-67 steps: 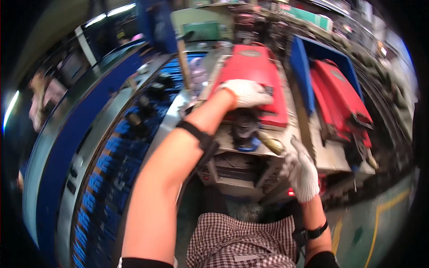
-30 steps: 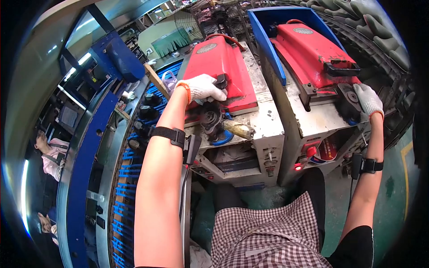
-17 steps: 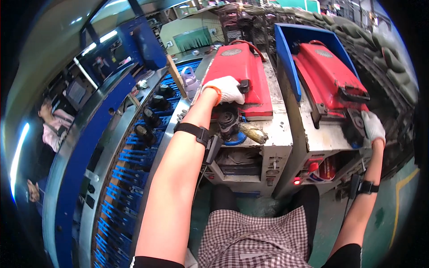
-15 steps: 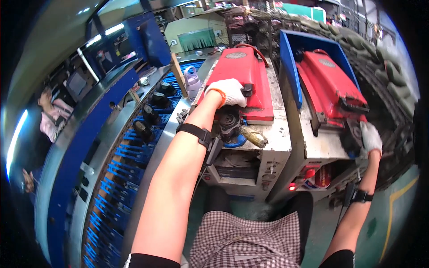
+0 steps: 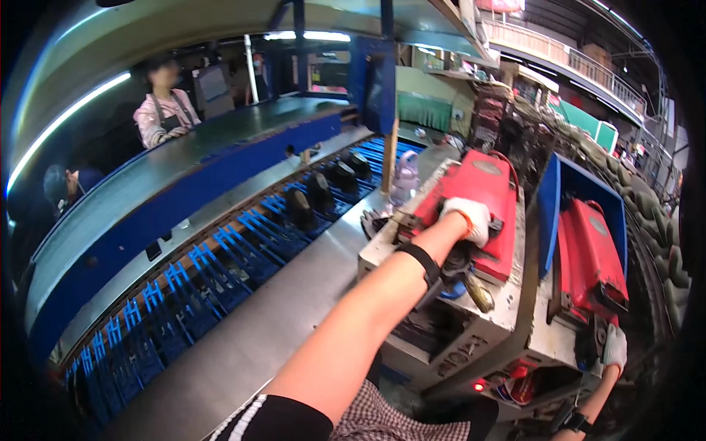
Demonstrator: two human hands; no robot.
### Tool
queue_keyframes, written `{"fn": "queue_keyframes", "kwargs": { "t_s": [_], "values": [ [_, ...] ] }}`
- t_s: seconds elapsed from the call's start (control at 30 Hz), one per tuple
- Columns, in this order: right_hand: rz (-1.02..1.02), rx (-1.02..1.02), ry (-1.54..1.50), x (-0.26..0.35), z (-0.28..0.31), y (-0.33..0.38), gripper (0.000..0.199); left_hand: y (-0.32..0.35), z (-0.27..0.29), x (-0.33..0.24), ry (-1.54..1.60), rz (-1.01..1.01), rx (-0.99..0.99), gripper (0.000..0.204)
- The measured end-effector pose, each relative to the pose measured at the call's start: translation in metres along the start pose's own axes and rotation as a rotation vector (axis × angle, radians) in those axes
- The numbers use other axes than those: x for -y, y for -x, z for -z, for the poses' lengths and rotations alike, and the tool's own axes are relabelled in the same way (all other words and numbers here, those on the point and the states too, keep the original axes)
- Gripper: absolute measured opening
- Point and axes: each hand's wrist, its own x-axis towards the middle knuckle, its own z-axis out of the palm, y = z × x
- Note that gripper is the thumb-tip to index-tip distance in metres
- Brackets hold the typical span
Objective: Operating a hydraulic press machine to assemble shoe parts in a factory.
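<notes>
- At the left, the blue-rod conveyor is filling far more of the view than half a second ago (the head seems to be turning that way), with dark rounded pieces sitting along it.
- Beside it, a lilac bottle is standing near the far end of the steel counter.
- The left hand, white-gloved, is staying curled, nearly closed, round the black handle of the left red cover; the work there seems to be holding where it was.
- That cover is lying along the left machine's top, toward its front edge, and is looking ridged, glossy and scuffed.
- The right red cover is lying beside a blue hood, showing dark wear near its front end.
- The right hand, also gloved, is resting partly open beside the dark block at the right machine's front edge; whether it is gripping, I cannot tell.
</notes>
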Motion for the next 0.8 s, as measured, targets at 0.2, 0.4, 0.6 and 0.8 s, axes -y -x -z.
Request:
{"fn": "queue_keyframes", "kwargs": {
  "t_s": [0.2,0.4,0.6,0.8],
  "values": [
    [0.028,-0.049,-0.027,-0.002,-0.002,0.014,0.041,-0.004,-0.007,0.002,0.001,0.006,-0.014,0.043],
    [0.187,-0.226,-0.147,-0.021,-0.017,0.027,0.042,-0.003,-0.001,0.009,-0.018,-0.017,-0.034,0.047],
    [0.092,-0.073,-0.081,-0.067,-0.008,0.002,0.057,-0.006,-0.005,-0.003,-0.012,-0.031,-0.062,0.049],
    [0.098,0.05,-0.076,-0.046,-0.015,-0.007,0.059,-0.012,-0.011,0.014,-0.056,-0.032,-0.062,0.049]
  ]
}}
